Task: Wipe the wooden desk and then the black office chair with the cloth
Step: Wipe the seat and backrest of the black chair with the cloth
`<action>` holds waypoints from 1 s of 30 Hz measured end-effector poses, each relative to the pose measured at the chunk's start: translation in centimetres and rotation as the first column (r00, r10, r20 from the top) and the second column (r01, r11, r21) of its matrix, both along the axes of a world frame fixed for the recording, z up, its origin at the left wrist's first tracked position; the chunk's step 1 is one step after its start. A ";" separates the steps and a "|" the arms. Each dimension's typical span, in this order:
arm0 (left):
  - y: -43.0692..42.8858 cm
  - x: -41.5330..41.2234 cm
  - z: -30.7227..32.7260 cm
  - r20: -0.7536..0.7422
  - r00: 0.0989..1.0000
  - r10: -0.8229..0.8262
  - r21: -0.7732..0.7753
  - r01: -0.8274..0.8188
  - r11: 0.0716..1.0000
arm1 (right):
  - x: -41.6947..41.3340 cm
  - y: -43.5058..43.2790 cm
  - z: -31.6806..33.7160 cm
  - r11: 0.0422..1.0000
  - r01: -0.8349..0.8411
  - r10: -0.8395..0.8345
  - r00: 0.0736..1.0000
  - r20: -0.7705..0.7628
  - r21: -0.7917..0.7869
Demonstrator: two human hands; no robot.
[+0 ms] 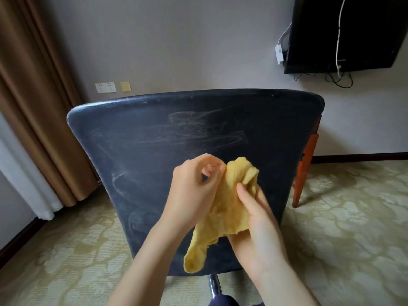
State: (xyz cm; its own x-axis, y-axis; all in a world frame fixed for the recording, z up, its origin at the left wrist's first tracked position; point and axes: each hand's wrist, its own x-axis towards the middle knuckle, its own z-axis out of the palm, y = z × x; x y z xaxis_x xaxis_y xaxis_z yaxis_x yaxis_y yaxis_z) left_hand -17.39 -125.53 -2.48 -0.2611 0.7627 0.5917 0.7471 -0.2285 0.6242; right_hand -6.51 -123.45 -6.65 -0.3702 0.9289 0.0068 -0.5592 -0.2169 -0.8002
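Note:
The back of the black office chair [154,138] fills the middle of the head view, its dark surface streaked with pale dusty smears. In front of it both hands hold a crumpled yellow cloth [223,208]. My left hand [194,191] pinches the cloth's upper edge between curled fingers and thumb. My right hand [258,219] grips the cloth from the right, thumb pressed on top, fingers underneath. One end of the cloth hangs down toward the chair's lower edge. A leg of the wooden desk [303,171] shows behind the chair's right side.
A black television [353,32] with white and black cables hangs at the upper right. Brown curtains [33,107] fall along the left wall, near wall sockets [105,87]. Patterned carpet [353,217] covers the floor. The chair's metal post [214,283] stands below the backrest.

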 end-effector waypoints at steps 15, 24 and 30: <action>2.2 -11.2 6.3 -0.449 0.746 0.492 0.240 -0.431 0.870 | -7.2 9.3 6.0 0.260 0.887 -0.946 0.313 -0.081 0.382; 2.8 -12.5 5.5 -0.426 0.791 0.440 0.316 -0.326 0.891 | -13.9 7.5 2.3 -0.159 0.375 -0.867 0.389 -0.311 0.913; 2.4 -13.3 5.4 -0.448 0.774 0.447 0.312 -0.334 0.890 | -12.4 9.1 3.3 -0.543 -0.031 -0.792 0.353 -0.499 0.839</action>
State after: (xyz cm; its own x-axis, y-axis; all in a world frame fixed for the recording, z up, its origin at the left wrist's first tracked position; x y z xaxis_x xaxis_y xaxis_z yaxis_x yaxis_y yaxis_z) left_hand -30.68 -123.09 2.97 -0.1385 0.5073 0.8506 0.9904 0.0734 0.1175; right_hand -18.96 -114.39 -3.31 -0.1655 -0.2131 0.9629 0.5578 0.7850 0.2696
